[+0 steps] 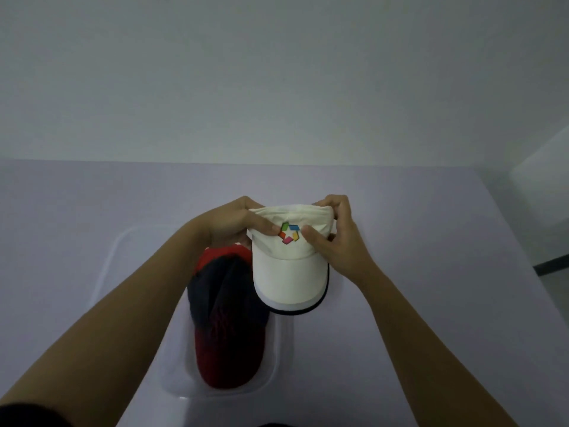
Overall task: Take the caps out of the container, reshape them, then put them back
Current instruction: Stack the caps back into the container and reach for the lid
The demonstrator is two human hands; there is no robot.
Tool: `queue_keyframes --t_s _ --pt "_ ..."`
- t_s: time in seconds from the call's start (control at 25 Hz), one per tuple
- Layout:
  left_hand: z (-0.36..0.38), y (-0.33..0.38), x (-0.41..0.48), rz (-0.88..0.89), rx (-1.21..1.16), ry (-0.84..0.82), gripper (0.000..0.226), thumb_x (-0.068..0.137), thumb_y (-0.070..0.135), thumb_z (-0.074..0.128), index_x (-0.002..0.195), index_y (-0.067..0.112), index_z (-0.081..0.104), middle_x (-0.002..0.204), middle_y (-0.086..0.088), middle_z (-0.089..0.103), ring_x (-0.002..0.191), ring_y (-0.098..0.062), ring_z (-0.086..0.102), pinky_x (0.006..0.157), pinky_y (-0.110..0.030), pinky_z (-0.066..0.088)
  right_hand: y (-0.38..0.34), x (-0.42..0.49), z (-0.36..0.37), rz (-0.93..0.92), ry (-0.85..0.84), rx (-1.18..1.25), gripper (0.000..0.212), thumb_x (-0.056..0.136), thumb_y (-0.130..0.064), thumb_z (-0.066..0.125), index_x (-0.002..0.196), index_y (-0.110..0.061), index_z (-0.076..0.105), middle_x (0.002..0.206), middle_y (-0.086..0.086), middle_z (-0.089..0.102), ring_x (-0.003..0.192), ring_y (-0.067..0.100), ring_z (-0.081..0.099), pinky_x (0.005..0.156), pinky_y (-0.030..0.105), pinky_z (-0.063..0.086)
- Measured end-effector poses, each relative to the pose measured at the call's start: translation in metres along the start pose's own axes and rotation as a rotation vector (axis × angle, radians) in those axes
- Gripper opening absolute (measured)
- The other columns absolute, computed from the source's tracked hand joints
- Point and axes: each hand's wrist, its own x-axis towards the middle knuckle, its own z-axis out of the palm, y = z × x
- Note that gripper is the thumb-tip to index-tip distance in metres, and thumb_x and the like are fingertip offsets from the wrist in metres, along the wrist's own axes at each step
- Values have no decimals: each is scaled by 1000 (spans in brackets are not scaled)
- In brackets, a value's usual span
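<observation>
A white cap [289, 272] with a colourful star logo and a dark-edged brim is held above the table, brim towards me. My left hand [228, 223] grips its crown on the left, thumb pressed beside the logo. My right hand [335, 238] grips the crown on the right, thumb on the front panel and fingers curled over the top edge. Below it a clear plastic container [123, 251] sits on the table. Inside lies a navy and red cap [228, 318], with a red cap [224, 254] partly hidden behind it.
The lilac table [431, 303] runs to a pale wall behind. Its right edge drops off towards the floor at the far right. A pale object [542, 186] stands beyond that edge.
</observation>
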Motion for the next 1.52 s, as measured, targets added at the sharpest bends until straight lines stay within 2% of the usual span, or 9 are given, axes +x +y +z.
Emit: queue_keyframes --t_s 0.08,0.2,0.32,0.52,0.64,0.84,0.96,1.24,1.52 --pt "-30 -1 -21 29 44 38 38 56 26 78 87 3 75 99 -18 71 88 -31 67 76 -39 56 2 1 20 35 42 60 67 62 -76 60 114 -44 33 126 -15 41 121 11 46 93 33 49" --pt "-78 5 -50 89 75 134 46 44 30 87 85 10 78 97 -10 75 88 -24 71 76 -35 60 17 -9 55 225 12 55 101 49 -91 48 128 -34 25 133 -5 37 123 12 41 100 29 39" --pt "-120 12 -69 162 78 205 60 34 43 90 84 12 78 94 -5 76 85 -18 72 71 -31 60 33 -23 95 390 -246 -122 105 57 -78 62 139 -24 23 141 -1 35 130 16 38 106 30 36" --pt "-147 18 -76 220 57 258 11 68 14 78 79 14 78 92 -4 76 88 -20 71 74 -33 60 42 -4 127 398 -441 -459 122 52 -63 80 145 -22 11 150 0 21 137 19 29 111 39 34" --pt "-151 14 -73 234 10 264 13 67 13 75 80 14 78 93 -4 76 90 -21 71 73 -34 60 39 10 129 497 -494 -528 133 48 -57 85 146 -16 6 148 3 18 137 23 26 110 40 33" --pt "-149 -6 -54 310 11 335 43 62 25 81 97 1 71 103 -15 71 95 -27 68 82 -41 57 27 -5 128 357 -608 -605 132 45 -61 83 144 -37 -1 135 -4 18 130 20 27 108 45 36" --pt "-136 -22 -40 340 76 347 31 66 24 81 81 0 66 83 -8 65 81 -21 61 74 -38 50 15 -20 126 201 -599 -638 129 48 -63 81 143 -42 -4 118 -12 19 116 13 31 103 37 39" --pt "-100 -46 -40 674 678 265 42 72 52 68 86 13 78 88 -4 71 82 -11 61 75 -23 49 7 -45 124 -82 -589 -798 117 59 -70 70 140 -38 -8 111 -11 14 99 0 13 99 23 24" --pt "-99 -50 -32 300 540 62 16 72 23 78 68 8 73 70 2 58 61 -7 52 56 -17 40 9 -49 125 -143 -569 -807 109 61 -70 68 136 -42 -6 115 -10 15 99 -3 9 99 22 18"
